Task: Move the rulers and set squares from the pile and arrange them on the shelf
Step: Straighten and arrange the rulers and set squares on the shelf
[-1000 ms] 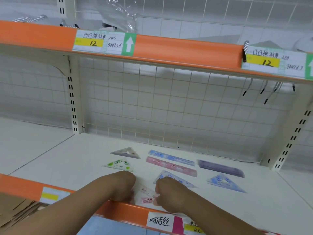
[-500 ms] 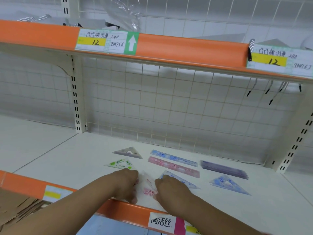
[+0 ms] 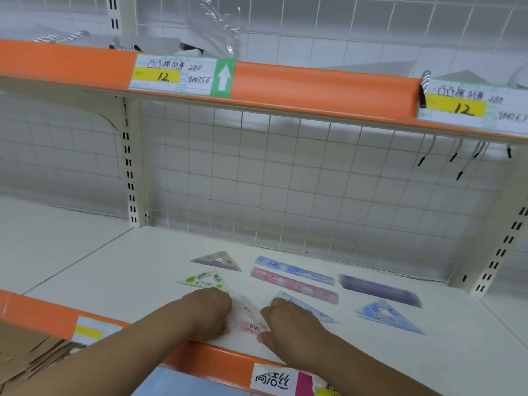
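On the white shelf (image 3: 120, 270) lie a clear-purple set square (image 3: 217, 261), a green one (image 3: 204, 280), a blue ruler (image 3: 294, 270), a pink ruler (image 3: 294, 285), a stack of purple rulers (image 3: 380, 290) and two blue set squares (image 3: 388, 315) (image 3: 314, 310). A pink set square (image 3: 250, 318) lies near the front edge between my hands. My left hand (image 3: 207, 315) holds its left side with curled fingers. My right hand (image 3: 288, 324) holds its right side and partly covers the nearer blue set square.
An upper shelf with an orange edge strip (image 3: 314, 84) and price labels hangs overhead. A wire grid backs the shelf, with slotted uprights (image 3: 130, 172) at each side. Brown cardboard (image 3: 28, 358) lies at the lower left, below the orange front strip (image 3: 223, 364).
The pink set square has shifted slightly back from the front edge between both hands. The hands stay on its two sides.
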The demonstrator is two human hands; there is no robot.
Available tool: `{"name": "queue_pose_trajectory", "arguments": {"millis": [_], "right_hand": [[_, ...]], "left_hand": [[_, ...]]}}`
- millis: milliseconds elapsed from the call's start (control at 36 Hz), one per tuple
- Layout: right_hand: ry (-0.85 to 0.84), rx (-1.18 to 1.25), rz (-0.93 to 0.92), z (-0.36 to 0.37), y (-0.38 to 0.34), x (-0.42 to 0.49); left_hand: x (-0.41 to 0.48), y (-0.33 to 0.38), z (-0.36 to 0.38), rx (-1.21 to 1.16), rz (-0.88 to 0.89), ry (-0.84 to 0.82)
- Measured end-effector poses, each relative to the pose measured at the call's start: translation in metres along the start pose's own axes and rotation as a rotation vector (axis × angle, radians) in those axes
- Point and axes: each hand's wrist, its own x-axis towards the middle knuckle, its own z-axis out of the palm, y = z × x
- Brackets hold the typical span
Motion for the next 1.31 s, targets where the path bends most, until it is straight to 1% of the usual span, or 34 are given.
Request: {"name": "queue_pose_trajectory", "arguments": {"millis": [194, 444, 667, 1000, 1111, 1306], "right_hand": [[0.024, 0.009, 0.005, -0.003, 0.001, 0.004], [0.125, -0.02, 0.02, -0.011, -0.008, 0.024], [0.132, -0.015, 0.005, -0.013, -0.029, 0.052], [0.148, 0.024, -0.034, -0.013, -0.072, 0.115], [0.123, 0.033, -0.04, -0.012, -0.087, 0.139], [0.101, -0.037, -0.056, -0.013, -0.108, 0.173]], "left_hand": [[-0.001, -0.01, -0.004, -0.031, -0.023, -0.01], [-0.009, -0.034, -0.008, -0.014, -0.089, -0.032], [-0.015, -0.071, -0.003, -0.011, -0.167, -0.013], [-0.026, -0.127, 0.005, -0.01, -0.302, -0.063], [-0.029, -0.139, 0.006, -0.045, -0.318, -0.067], [-0.028, -0.148, 0.01, -0.088, -0.316, -0.061]]}}
